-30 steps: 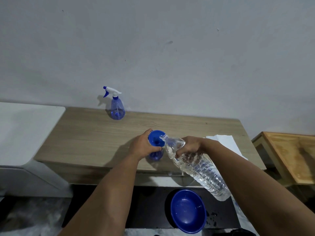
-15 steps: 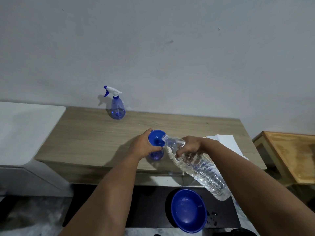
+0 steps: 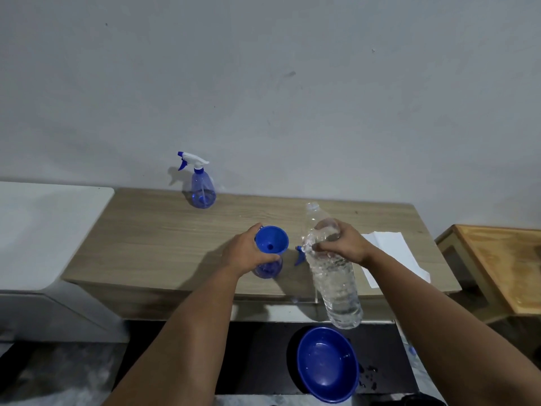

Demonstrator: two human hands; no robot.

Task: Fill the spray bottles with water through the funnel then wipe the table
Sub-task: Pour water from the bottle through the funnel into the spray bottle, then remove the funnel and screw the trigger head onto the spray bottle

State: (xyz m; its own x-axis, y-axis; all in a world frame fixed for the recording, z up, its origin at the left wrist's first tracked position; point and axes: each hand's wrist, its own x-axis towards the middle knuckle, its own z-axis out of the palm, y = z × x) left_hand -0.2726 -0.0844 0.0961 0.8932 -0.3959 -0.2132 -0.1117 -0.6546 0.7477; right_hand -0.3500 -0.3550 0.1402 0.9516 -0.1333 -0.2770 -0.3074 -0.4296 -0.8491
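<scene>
Head view: the left hand (image 3: 248,253) grips the blue funnel (image 3: 271,240) at its rim and cone, fingers curled round it; the funnel sits upright in the neck of a blue spray bottle (image 3: 268,269), which stands on the tabletop (image 3: 164,238) near the front edge; the bottle body is largely hidden behind the hand, so its fill level cannot be read.

The right hand (image 3: 341,244) holds a clear water bottle (image 3: 333,276) by its shoulder, fingers wrapped round the ribbed wall; the bottle is near upright, its long axis leaning slightly, open mouth at the top and well clear of the funnel; its base hangs beyond the front edge of the tabletop, above a blue bowl (image 3: 328,364) that lies lower down; water shows in its lower part.

Governing relation: the funnel mouth lies to the left of the water bottle and below its open neck; the right hand carries the water, the left hand steadies the receiver; any further pour would, by judgement, require the bottle's long axis to tip leftward until the neck stands over the funnel.

A blue trigger piece (image 3: 299,254) shows just beside the water bottle, between the two hands; whether it lies on the tabletop cannot be told.

A second spray bottle (image 3: 202,186), trigger head fitted, stands at the rear of the tabletop against the wall, well apart from both hands; a white sheet (image 3: 389,253) lies on the tabletop to the right, partly behind the right forearm; wiping is not yet begun.
</scene>
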